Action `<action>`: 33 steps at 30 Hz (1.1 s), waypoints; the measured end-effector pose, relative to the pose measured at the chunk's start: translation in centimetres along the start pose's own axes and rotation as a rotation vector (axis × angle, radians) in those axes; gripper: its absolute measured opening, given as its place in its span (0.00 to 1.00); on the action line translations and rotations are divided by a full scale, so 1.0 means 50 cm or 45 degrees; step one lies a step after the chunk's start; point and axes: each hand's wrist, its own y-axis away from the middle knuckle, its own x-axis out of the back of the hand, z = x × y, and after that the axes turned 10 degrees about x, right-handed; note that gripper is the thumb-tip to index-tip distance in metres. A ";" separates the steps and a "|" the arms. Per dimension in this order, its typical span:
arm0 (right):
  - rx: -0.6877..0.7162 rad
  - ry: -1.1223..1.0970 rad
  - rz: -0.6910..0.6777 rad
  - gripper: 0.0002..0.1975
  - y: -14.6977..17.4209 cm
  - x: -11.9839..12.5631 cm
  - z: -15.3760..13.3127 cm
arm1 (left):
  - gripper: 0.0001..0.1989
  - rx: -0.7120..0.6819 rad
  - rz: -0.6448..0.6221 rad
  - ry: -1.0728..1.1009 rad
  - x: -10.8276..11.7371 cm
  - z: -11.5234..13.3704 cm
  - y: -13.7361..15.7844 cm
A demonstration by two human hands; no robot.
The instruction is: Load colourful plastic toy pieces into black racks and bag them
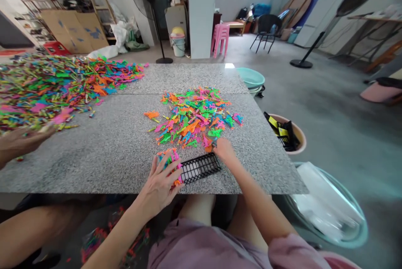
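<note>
I see a speckled granite tabletop (119, 152), rough-grained, with a black plastic grid tray (201, 167) lying near its front edge between my hands. My left hand (161, 183) lies flat, fingers spread, pressing a small bunch of bright plastic pieces (169, 161) at the tray's left end. My right hand (223, 148) curls loosely at the tray's far right corner, fingertips in the near edge of the loose colourful pile (194, 118); whether it pinches a piece I cannot tell. Bare stone lies left of my left hand.
</note>
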 end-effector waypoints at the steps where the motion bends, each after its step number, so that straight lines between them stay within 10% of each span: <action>1: 0.004 -0.097 -0.063 0.05 -0.002 0.007 0.002 | 0.11 0.010 -0.026 0.033 0.000 0.000 0.002; 7: 0.155 -1.391 -0.308 0.13 0.069 -0.023 -0.041 | 0.13 0.019 -0.129 0.095 0.002 -0.003 0.003; 10: 0.200 -1.552 -0.331 0.07 0.136 -0.068 -0.091 | 0.14 0.006 -0.171 0.106 0.005 -0.006 0.002; 21: 0.505 -0.396 -0.180 0.05 0.182 -0.092 -0.132 | 0.16 0.056 -0.235 0.178 0.018 0.003 -0.001; 33: 0.738 -0.074 -0.303 0.10 0.164 -0.068 -0.186 | 0.38 0.158 -0.172 0.220 0.007 0.015 -0.001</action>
